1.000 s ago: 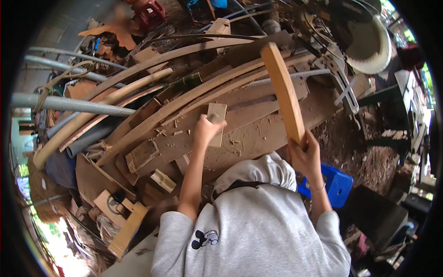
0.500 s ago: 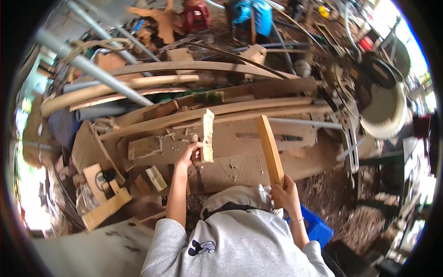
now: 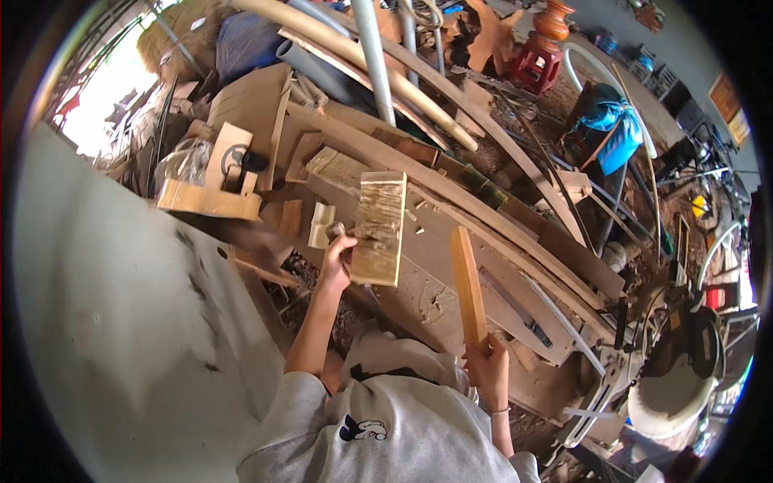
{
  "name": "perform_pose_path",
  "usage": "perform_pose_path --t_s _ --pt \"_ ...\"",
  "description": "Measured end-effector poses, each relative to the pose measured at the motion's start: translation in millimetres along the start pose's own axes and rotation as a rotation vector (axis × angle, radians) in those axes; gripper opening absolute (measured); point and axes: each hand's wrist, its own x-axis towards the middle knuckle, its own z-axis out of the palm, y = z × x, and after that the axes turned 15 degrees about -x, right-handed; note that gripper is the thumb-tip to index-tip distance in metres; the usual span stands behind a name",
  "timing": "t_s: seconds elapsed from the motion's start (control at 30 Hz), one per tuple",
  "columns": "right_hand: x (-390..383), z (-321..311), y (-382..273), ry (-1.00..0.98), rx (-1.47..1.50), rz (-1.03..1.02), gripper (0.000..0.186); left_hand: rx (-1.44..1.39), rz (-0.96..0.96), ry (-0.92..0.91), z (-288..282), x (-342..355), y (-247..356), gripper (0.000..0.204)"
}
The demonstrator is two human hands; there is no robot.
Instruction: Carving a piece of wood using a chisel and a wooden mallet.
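Note:
My left hand [image 3: 336,259] is closed at the left edge of a flat rectangular wooden board [image 3: 380,233], held above the workbench with its rough, streaked face showing. A small rounded piece [image 3: 334,231] shows by my fingertips; I cannot tell whether it belongs to the board. To the right, my right hand [image 3: 488,364] grips the lower end of a straight yellowish wooden bar [image 3: 469,282]. That bar points up and away from me, apart from the board. Beneath both lies the dusty brown workbench [image 3: 415,278], with a saw-like blade [image 3: 515,310] resting to the right of the bar.
Long timbers [image 3: 483,241] lie across the bench's far side, with a grey metal pole [image 3: 372,64] rising behind. A cardboard piece [image 3: 213,200] and small wood blocks [image 3: 322,224] sit at the left. A red stool [image 3: 535,66] and round-based machine [image 3: 668,402] stand further off.
My view has swung left, so the bench now slants across it. The left-hand board has turned from edge-on to show its broad face. The bar stays in my right hand.

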Motion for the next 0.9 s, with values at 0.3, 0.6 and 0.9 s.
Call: perform_pose_path --t_s 0.3,0.6,0.9 --pt "-9.5 -4.7 24.9 0.130 -0.063 0.030 0.012 0.441 0.056 0.212 -24.2 10.1 -2.7 0.020" --pt "-35.7 8.3 18.6 0.306 0.229 0.228 0.012 0.913 -0.233 -0.187 -21.2 95.9 -58.3 0.017" --pt "-42.6 84.4 -10.6 0.482 0.251 0.355 0.011 1.507 -0.009 -0.180 -1.7 147.6 -9.8 0.020"
